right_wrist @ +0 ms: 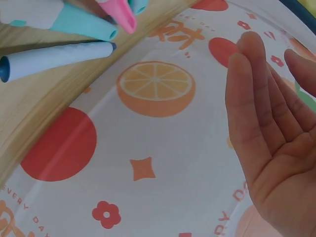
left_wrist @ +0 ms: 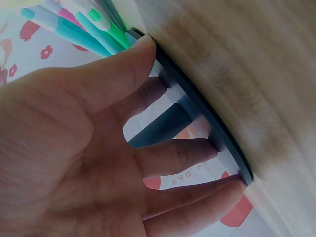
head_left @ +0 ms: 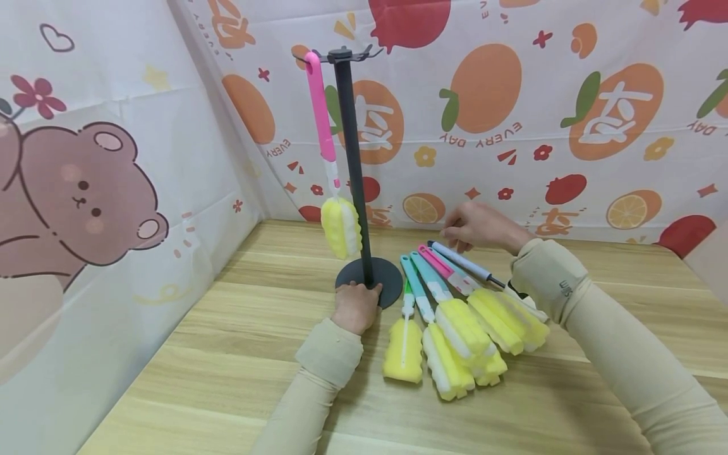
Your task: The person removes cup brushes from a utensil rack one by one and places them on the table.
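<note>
A black stand with hooks at its top stands upright on a round base. My left hand rests on the near side of that base; in the left wrist view its fingers are spread and touch the disc's edge. A pink-handled sponge bottle brush hangs from a left hook, its yellow-and-white head pointing down. My right hand hovers over the back of a brush pile and holds nothing, fingers loosely bent. Nearest to it lies a brush with a pale blue handle.
Several sponge brushes lie fanned and overlapping right of the stand, heads toward me, with teal, green and pink handles. The wooden table ends at a fruit-print cloth behind. A bear-print cloth hangs at the left.
</note>
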Demonstrator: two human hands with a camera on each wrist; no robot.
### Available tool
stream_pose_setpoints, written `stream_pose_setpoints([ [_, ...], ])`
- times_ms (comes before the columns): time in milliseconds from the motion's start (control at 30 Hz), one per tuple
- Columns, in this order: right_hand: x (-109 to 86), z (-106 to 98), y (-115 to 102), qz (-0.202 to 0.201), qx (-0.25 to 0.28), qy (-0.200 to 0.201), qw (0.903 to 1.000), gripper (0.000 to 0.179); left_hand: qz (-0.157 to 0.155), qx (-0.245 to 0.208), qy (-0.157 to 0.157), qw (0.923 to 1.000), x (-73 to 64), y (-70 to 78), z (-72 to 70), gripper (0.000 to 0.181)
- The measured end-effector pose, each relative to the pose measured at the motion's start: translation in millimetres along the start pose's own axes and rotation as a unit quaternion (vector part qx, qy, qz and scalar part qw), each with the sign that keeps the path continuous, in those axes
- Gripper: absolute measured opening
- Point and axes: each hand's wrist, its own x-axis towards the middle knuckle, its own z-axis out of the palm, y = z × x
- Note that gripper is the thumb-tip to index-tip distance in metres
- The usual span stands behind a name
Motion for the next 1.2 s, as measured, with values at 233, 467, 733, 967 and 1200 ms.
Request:
stream_pose_setpoints([
  [233,0.8,-1,-10,-0.008,0.012,0.034,0.9993,0.017,0.003,-0.003,0.009,1.0000,-0.7,-0.3,1.3,0.048],
  [467,3.7,-1,-20,-0.019,0.027,0.058,0.9978,0.017,-0.007,-0.008,0.007,0.9999,1.0,3.8,1.5,0.048],
  [733,7.9,1,-31,-0.023,0.046,0.079,0.9955,0.020,-0.026,-0.009,0.017,0.9995,0.5,7.4,1.0,0.046],
  [967,9.7,1,-48,-0.028,0.054,0.098,0.9933,0.021,0.006,-0.006,0.025,0.9997,-1.1,-0.5,1.0,0.045],
  [1200,10.4,2,-57,-0.054,0.060,0.111,0.9906,0.021,0.021,-0.108,-0.025,0.9936,-3.0,-19.6,-5.3,0.040],
])
